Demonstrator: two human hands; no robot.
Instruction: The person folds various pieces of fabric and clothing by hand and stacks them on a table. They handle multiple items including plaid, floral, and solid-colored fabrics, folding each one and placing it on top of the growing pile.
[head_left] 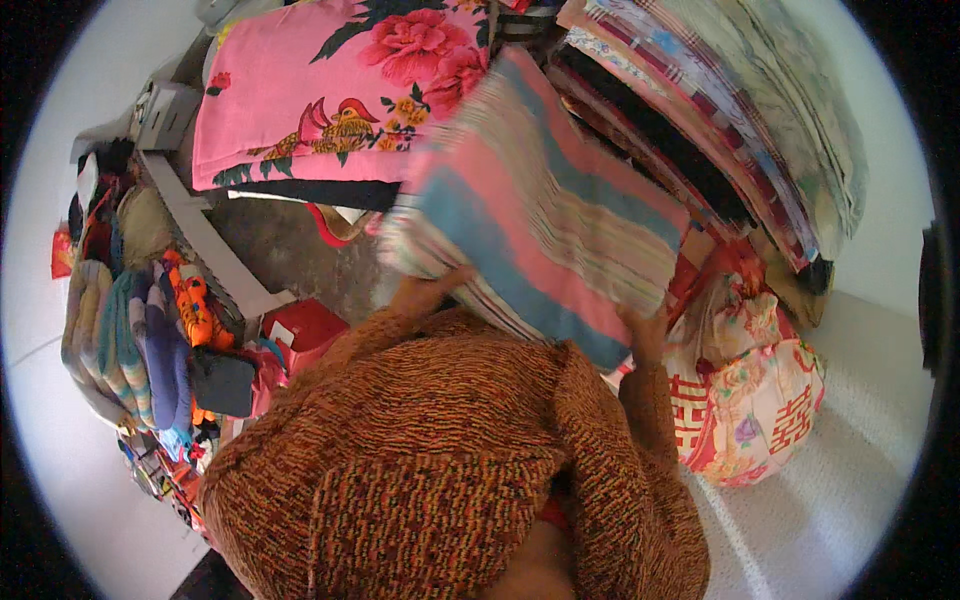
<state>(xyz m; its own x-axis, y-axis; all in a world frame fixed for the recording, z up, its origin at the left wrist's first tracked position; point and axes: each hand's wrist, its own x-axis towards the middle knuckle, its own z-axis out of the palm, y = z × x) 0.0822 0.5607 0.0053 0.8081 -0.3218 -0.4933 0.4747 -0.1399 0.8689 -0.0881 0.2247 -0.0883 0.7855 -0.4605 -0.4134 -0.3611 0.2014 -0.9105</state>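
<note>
Between my two hands is a thick folded striped cloth (555, 205), in pink, blue-grey and cream bands. It is tilted up in front of my chest, and its left edge is blurred. My left hand (432, 292) grips the near left edge, with its fingers partly hidden under the folds. At the near right corner, my right hand (645, 335) closes on the cloth, its thumb side showing. Beyond the cloth lies a folded pink cloth (300, 90) printed with flowers and a bird; the striped cloth overlaps its right side.
A tall stack of folded bedding (700, 120) stands at the far right by the wall. Below it sits a bulging floral bag (755, 405) with red symbols. Rolled knitwear (125, 345), an orange plush toy (195, 310) and a red box (305, 335) are on the left.
</note>
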